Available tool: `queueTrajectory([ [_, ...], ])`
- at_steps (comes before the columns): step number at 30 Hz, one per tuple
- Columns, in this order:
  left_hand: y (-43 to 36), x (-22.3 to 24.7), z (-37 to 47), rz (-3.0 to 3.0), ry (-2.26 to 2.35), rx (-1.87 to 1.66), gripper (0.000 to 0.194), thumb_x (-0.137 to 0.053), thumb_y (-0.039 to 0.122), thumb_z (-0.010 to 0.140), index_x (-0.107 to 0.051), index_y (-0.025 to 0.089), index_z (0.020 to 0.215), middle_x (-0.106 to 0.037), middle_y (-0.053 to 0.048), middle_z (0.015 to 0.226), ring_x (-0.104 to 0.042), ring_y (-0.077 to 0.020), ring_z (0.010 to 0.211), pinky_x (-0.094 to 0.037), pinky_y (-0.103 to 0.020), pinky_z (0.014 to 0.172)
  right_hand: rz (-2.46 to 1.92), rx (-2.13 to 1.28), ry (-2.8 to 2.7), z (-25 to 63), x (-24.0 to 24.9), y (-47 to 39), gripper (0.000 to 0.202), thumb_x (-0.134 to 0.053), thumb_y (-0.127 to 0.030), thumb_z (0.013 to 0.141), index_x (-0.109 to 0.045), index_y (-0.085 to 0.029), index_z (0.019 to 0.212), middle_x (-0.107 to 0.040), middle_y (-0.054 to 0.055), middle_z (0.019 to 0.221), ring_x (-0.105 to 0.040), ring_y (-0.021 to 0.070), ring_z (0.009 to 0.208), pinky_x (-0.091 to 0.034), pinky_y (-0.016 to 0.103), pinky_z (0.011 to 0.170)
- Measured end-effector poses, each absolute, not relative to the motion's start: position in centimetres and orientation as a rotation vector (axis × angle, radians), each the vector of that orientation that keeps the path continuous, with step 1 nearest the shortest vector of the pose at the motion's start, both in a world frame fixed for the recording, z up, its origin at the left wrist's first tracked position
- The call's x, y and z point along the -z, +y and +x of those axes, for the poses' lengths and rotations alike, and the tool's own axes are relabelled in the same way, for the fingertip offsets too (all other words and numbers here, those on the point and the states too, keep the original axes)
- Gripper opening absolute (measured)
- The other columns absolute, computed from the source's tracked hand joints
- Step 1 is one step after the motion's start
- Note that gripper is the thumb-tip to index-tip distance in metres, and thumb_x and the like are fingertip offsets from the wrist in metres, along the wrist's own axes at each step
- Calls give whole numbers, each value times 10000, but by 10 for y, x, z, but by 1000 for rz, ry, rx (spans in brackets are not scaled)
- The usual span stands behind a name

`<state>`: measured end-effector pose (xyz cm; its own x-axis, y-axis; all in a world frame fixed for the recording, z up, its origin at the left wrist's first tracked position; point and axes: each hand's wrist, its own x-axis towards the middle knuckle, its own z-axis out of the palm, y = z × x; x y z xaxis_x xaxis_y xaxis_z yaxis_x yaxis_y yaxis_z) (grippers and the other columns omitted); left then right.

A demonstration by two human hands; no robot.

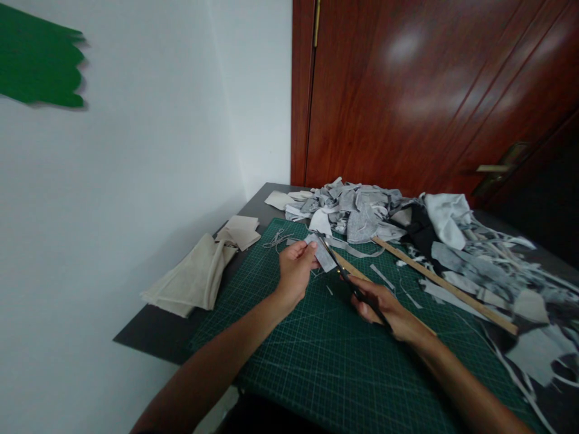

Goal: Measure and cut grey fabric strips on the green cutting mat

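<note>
Between the thumb and fingers of my left hand (pixel 296 268) is a small light grey piece of fabric (pixel 324 258), raised over the green cutting mat (pixel 289 355). My right hand (pixel 377 306) is wrapped round the handles of black scissors (pixel 344 274). The scissor blades lie along the right edge of the grey piece, their tips close to my left fingertips. A wooden ruler (pixel 353 267) lies on the mat, partly hidden behind my right hand. Thin fabric strips (pixel 382 276) lie near it.
Grey and white scraps (pixel 362 208) are heaped at the back, with more scraps (pixel 470 259) along the right. A second wooden ruler (pixel 447 289) lies at the right. Folded cream cloth (pixel 194 277) rests on the left table edge. Behind stands a brown door (pixel 407 96).
</note>
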<state>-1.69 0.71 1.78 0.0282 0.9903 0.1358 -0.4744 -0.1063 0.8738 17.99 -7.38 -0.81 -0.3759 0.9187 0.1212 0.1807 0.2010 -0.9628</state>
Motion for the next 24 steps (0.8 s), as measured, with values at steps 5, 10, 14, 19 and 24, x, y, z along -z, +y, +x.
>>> queueTrajectory([
  [5,6,-18,-17,938,741,-1454,490,-890,560,634,-655,141,730,-706,-38,676,-673,-166,562,-573,-287,564,-1028,-1253,-1751,182,8,-72,824,-653,-742,869,-603,-124,1411,-413,-57,677,-284,104,555,-260,252,512],
  [10,7,-18,-17,934,749,-1455,499,-896,569,622,-644,147,708,-699,-33,669,-674,-167,568,-579,-293,577,-1033,-1271,-1762,185,11,-72,820,-650,-728,883,-586,-119,1429,-436,-61,664,-286,95,534,-241,242,489],
  [14,8,-16,-18,939,763,-1464,504,-896,577,623,-653,143,708,-693,-35,670,-672,-167,570,-574,-292,578,-1008,-1293,-1739,185,16,-71,810,-669,-707,883,-582,-127,1441,-449,-69,637,-293,87,504,-233,235,470],
  [19,11,-14,-18,920,766,-1471,494,-895,567,627,-663,142,728,-689,-26,665,-666,-164,564,-560,-284,567,-1004,-1311,-1708,185,20,-71,769,-697,-661,887,-598,-138,1442,-445,-74,616,-280,83,491,-208,233,462],
  [24,12,-11,-18,918,777,-1468,495,-894,565,621,-635,151,704,-677,-15,650,-655,-159,561,-548,-280,567,-1008,-1343,-1690,187,20,-71,789,-714,-657,876,-591,-139,1459,-436,-77,613,-275,81,483,-201,231,455],
])
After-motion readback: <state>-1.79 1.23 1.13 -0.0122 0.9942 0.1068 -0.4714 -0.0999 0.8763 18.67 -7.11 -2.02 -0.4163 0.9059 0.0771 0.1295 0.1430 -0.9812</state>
